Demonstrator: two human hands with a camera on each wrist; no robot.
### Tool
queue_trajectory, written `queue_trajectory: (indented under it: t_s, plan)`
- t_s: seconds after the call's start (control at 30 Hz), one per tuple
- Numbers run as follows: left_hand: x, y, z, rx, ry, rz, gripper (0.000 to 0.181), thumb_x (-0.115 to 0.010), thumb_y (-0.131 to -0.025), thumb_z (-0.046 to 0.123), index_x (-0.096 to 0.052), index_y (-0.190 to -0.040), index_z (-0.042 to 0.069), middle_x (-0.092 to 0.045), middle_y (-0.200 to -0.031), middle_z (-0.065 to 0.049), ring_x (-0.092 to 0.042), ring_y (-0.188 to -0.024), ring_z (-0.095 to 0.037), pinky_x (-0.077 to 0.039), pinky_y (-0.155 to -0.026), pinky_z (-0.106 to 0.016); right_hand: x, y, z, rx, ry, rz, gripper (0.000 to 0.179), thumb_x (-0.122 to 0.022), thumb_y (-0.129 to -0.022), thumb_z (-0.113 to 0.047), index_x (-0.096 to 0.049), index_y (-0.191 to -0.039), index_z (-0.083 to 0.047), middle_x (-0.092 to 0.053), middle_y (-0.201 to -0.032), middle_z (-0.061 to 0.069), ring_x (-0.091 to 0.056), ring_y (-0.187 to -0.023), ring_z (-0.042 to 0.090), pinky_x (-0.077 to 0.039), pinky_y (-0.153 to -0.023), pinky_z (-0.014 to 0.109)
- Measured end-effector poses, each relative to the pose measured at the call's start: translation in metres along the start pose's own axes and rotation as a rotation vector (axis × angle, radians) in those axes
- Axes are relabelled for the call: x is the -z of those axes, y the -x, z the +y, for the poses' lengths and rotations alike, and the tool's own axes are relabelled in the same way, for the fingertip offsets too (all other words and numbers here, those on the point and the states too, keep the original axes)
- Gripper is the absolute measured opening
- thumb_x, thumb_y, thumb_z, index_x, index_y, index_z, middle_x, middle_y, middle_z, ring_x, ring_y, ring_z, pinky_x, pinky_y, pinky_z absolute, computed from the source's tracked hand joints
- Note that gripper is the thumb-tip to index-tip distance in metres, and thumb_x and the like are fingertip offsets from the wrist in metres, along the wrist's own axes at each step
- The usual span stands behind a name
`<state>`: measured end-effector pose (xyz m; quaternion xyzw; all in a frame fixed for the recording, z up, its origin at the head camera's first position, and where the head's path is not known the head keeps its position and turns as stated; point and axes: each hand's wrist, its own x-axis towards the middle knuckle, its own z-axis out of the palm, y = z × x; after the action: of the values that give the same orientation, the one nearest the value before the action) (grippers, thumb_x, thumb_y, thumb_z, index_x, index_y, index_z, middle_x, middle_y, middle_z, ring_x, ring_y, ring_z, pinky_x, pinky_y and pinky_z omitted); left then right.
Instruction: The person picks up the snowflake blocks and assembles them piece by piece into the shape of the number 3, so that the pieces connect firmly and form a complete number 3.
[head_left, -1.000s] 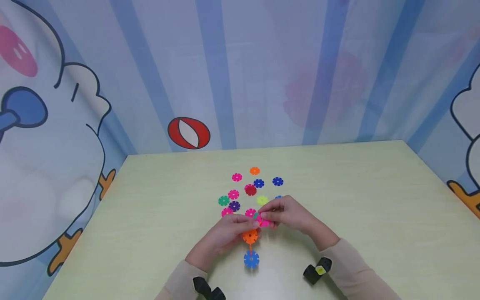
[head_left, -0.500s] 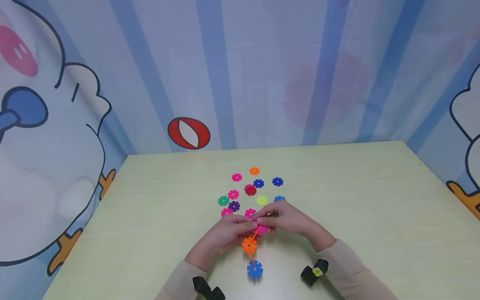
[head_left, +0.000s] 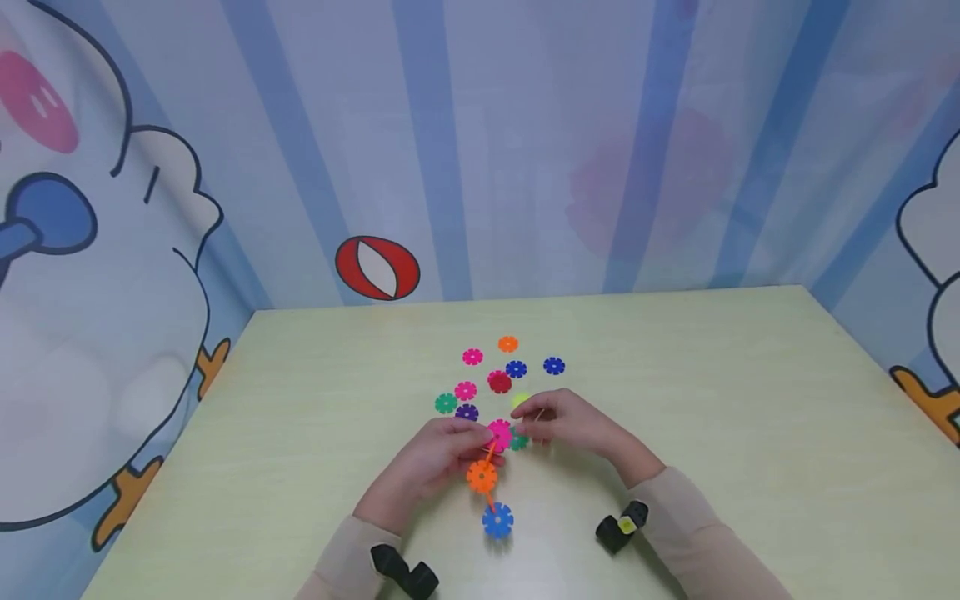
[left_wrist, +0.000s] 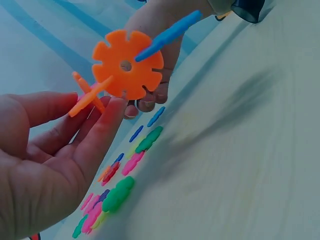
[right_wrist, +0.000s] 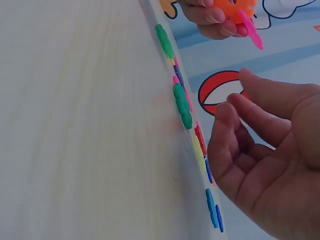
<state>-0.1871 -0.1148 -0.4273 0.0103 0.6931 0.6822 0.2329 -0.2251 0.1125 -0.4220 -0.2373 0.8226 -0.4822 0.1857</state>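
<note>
My left hand (head_left: pixel 435 458) pinches a chain of interlocking notched plastic discs between thumb and fingers. A pink disc (head_left: pixel 500 435) tops the chain. Below it come an orange disc (left_wrist: pixel 127 65) seen face-on and other orange ones nearly edge-on. A blue disc (head_left: pixel 498 521) ends the chain near the front. To the right, my right hand (head_left: pixel 573 425) hovers apart from the chain, its fingers loosely bent. Nothing shows between its thumb and fingertips in the right wrist view. A loose green disc (head_left: pixel 518 439) lies just below its fingertips.
Several loose discs lie beyond the hands, among them an orange one (head_left: pixel 507 343), a dark blue one (head_left: pixel 554 366), a red one (head_left: pixel 500 382) and a green one (head_left: pixel 446 403). The pale table (head_left: pixel 675 358) meets a printed curtain (head_left: pixel 525 167) at the back.
My right hand has let go of the pink disc and drawn slightly apart to the right. My left hand has shifted a little left with the chain, whose pink disc now faces up.
</note>
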Motion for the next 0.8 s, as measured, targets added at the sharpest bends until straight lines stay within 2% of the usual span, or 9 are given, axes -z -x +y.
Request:
queue_trajectory:
  t_s: [0.13, 0.23, 0.57, 0.8]
  plan:
    - [0.005, 0.0, 0.0, -0.003, 0.018, 0.015, 0.029, -0.058, -0.096, 0.014, -0.064, -0.117, -0.007, -0.07, -0.099, -0.008, -0.069, -0.093, -0.021, -0.054, -0.087, -0.031, -0.001, -0.008, 0.002, -0.016, 0.067, -0.015, 0.03, -0.069, -0.089, -0.018, -0.066, -0.114, -0.001, -0.065, -0.092, 0.005, -0.058, -0.075, 0.018, -0.052, -0.067, 0.031]
    - [0.007, 0.0, -0.001, -0.005, 0.04, 0.003, 0.029, -0.058, -0.096, 0.013, -0.064, -0.116, -0.007, -0.071, -0.098, -0.008, -0.07, -0.093, -0.022, -0.055, -0.086, -0.03, -0.004, -0.013, 0.001, -0.061, 0.123, -0.011, 0.031, -0.073, -0.085, -0.017, -0.068, -0.112, -0.004, -0.064, -0.093, 0.003, -0.056, -0.078, 0.017, -0.051, -0.067, 0.028]
    - [0.008, -0.001, -0.001, -0.002, 0.061, 0.002, 0.029, -0.059, -0.096, 0.014, -0.063, -0.115, -0.008, -0.071, -0.095, -0.007, -0.07, -0.09, -0.021, -0.055, -0.083, -0.028, -0.018, -0.021, -0.003, -0.168, 0.243, 0.062, 0.027, -0.082, -0.075, -0.017, -0.071, -0.098, -0.009, -0.063, -0.088, -0.002, -0.055, -0.082, 0.017, -0.05, -0.075, 0.03]
    - [0.009, -0.001, -0.001, 0.005, 0.062, -0.006, 0.029, -0.058, -0.096, 0.014, -0.062, -0.115, -0.007, -0.071, -0.094, -0.007, -0.07, -0.088, -0.019, -0.056, -0.081, -0.027, -0.022, -0.021, -0.007, -0.165, 0.3, 0.082, 0.026, -0.084, -0.072, -0.015, -0.07, -0.092, -0.009, -0.062, -0.084, -0.002, -0.054, -0.08, 0.016, -0.051, -0.076, 0.032]
